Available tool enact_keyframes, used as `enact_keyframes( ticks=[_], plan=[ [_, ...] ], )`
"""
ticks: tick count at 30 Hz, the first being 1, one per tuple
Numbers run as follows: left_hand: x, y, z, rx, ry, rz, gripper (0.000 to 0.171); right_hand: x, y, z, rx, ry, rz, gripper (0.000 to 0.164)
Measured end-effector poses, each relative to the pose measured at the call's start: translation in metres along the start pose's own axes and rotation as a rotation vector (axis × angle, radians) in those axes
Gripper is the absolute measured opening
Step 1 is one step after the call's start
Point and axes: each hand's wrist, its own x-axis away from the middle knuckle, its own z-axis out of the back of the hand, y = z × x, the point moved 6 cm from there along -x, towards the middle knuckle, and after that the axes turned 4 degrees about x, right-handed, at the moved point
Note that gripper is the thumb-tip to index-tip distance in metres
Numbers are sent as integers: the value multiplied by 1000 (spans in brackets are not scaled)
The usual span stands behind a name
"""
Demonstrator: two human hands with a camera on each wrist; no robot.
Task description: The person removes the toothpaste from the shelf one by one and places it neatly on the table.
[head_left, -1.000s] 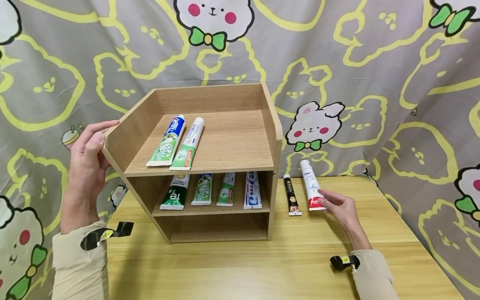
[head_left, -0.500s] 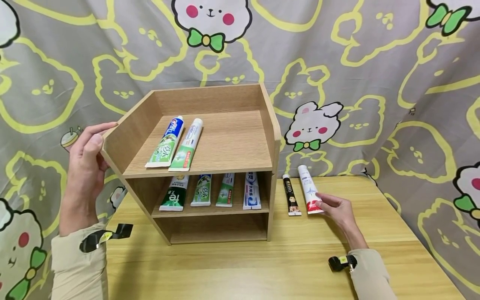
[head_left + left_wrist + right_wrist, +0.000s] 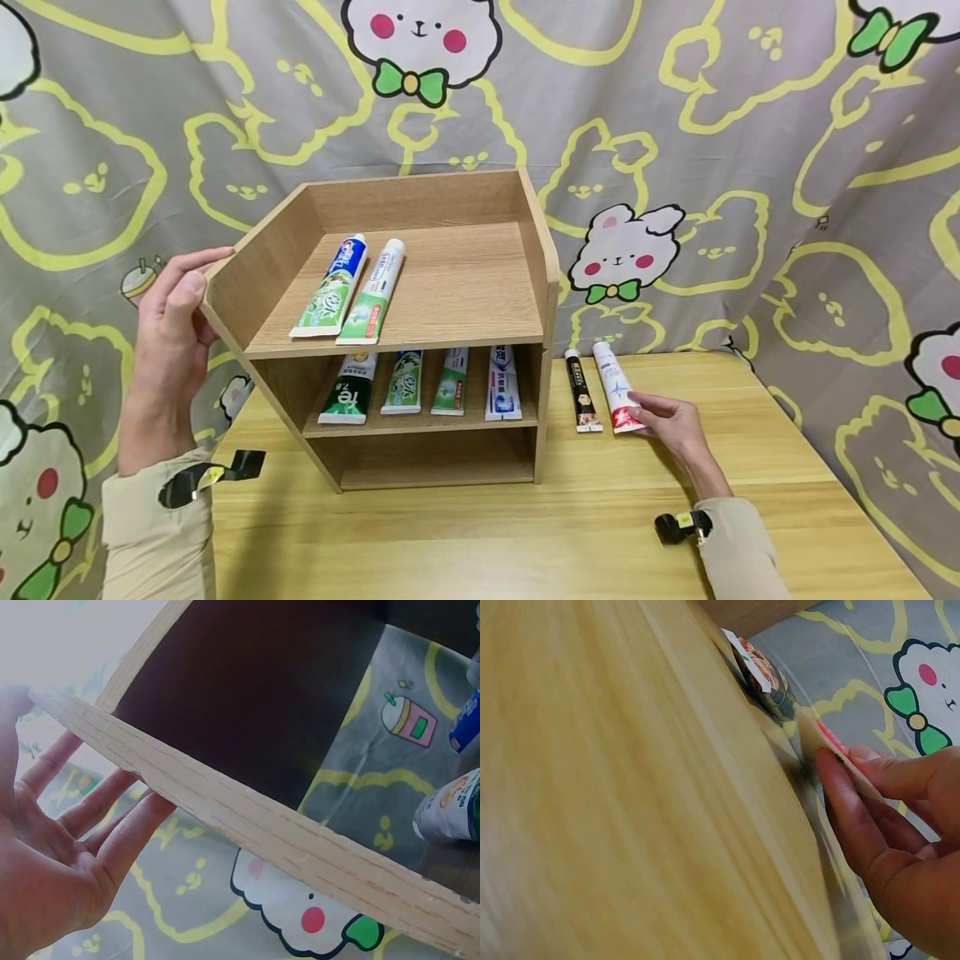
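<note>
My left hand (image 3: pixel 172 333) grips the upper left side panel of a wooden shelf unit (image 3: pixel 472 279). In the left wrist view the fingers (image 3: pixel 124 836) lie along the outer face of that panel (image 3: pixel 225 802), with the thumb at its front edge. On the right, my right hand (image 3: pixel 675 427) pinches the red crimped end of a white toothpaste tube (image 3: pixel 613 383) between thumb and fingers. The right wrist view shows this flat end (image 3: pixel 819 741) edge-on, close over the tabletop. A slim black toothpaste tube (image 3: pixel 581 392) lies just left of the white one.
Two toothpaste tubes, one blue-green (image 3: pixel 332 287) and one white-green (image 3: pixel 372 292), lie on the top shelf. Several more, including a dark green tube (image 3: pixel 350 390), fill the middle shelf. A patterned curtain (image 3: pixel 675 150) hangs behind the wooden table (image 3: pixel 480 542).
My right hand has brought the white toothpaste tube slightly left and toward me, nearer the black one. The left hand stays on the shelf panel.
</note>
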Motion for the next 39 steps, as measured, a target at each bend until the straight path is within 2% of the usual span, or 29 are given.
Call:
enact_keyframes(
  ticks=[4, 10, 14, 16, 19, 21, 25, 31, 39],
  plan=[
    [1, 1, 1, 7, 0, 4, 38, -1, 0, -3, 18, -19, -17, 46],
    [0, -1, -3, -14, 17, 5, 38, 3, 4, 1, 123, -33, -24, 47],
    [0, -3, -7, -44, 50, 3, 38, 5, 2, 5, 259, -25, 38, 43],
    [1, -2, -6, -55, 56, -2, 38, 5, -2, 4, 363, -14, 80, 40],
    [2, -1, -4, -55, 53, -6, 38, 5, -8, 1, 500, 2, 121, 38],
    [2, 0, -4, -53, 37, -8, 38, 6, -10, -1, 553, 8, 136, 37],
    [1, 3, -3, -43, 5, -12, 38, 5, -12, -2, 591, 8, 166, 34],
    [1, 4, -2, -44, 10, -14, 38, 5, -13, -3, 614, -10, 196, 32],
    [2, 1, -3, -57, 24, -4, 39, 6, -13, -2, 588, -41, 164, 36]
  ],
)
